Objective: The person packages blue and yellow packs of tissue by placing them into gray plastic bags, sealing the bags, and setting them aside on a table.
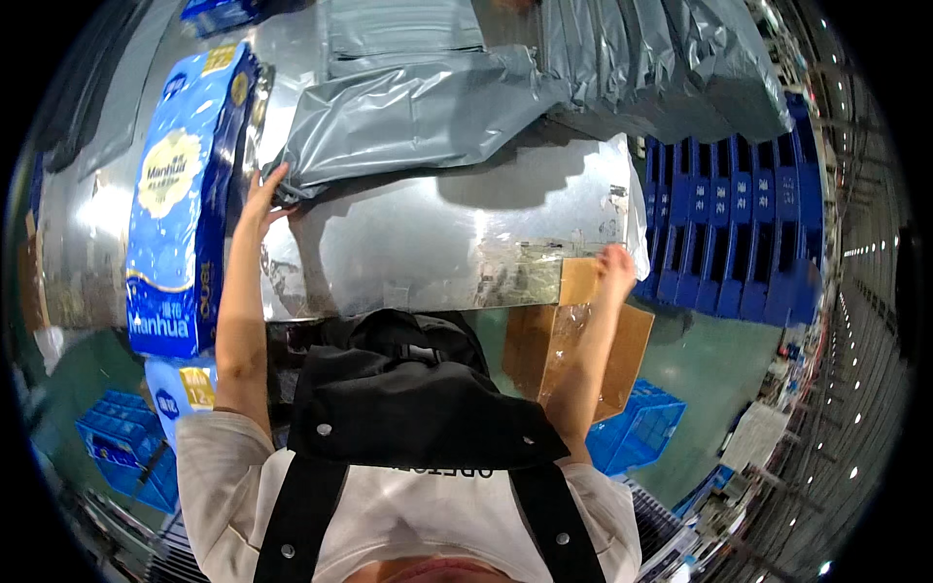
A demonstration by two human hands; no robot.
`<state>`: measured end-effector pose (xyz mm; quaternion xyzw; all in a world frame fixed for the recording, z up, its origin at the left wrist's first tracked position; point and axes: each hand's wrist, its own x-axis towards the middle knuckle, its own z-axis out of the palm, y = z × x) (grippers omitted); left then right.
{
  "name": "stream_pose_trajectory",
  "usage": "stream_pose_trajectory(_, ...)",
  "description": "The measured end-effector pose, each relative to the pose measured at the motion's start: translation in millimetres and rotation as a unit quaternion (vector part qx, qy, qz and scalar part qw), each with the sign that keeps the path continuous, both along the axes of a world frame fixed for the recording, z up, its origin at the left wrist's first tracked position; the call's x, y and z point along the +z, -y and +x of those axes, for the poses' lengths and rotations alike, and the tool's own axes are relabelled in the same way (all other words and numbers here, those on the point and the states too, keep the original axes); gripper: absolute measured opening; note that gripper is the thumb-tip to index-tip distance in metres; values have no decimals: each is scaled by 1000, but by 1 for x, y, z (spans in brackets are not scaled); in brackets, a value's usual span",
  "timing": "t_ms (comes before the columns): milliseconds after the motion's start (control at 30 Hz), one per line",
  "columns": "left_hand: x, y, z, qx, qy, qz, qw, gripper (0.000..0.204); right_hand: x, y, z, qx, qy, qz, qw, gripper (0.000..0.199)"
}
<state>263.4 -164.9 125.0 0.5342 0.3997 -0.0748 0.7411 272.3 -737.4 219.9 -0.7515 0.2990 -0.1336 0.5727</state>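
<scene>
Grey plastic mailer bag (418, 117) lies flat across the far part of the shiny metal worktop (437, 243), its near left corner hanging toward the person, where it is easy to catch. In the head view, the left hand (264, 194) reaches up to that corner with fingers spread and loosely extended, fingertips touching or just short of the bag's edge; whether it has pinched the plastic I cannot tell. Just to the left of that hand stands a tall blue pack of tissue paper (185, 194), lying lengthwise along the worktop's left side, close enough to be slid toward the bag. More grey bags (671, 68) lie overlapped in a row at the far right, likely a supply stack. The right hand (614, 267) rests on the upper edge of a brown cardboard box (578, 350) taped at the worktop's near edge, fingers curled over it as if steadying. Blue crates (729, 223) stand stacked beyond.
</scene>
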Motion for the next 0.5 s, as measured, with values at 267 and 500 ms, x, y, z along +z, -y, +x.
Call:
stream_pose_trajectory(267,20,51,-20,-477,143,465,732,38,-86,-127,133,57,-93,201,974,105)
stream_pose_trajectory(500,143,147,-67,-305,222,471,797,87,-46,-252,45,592,-312,196,717,43)
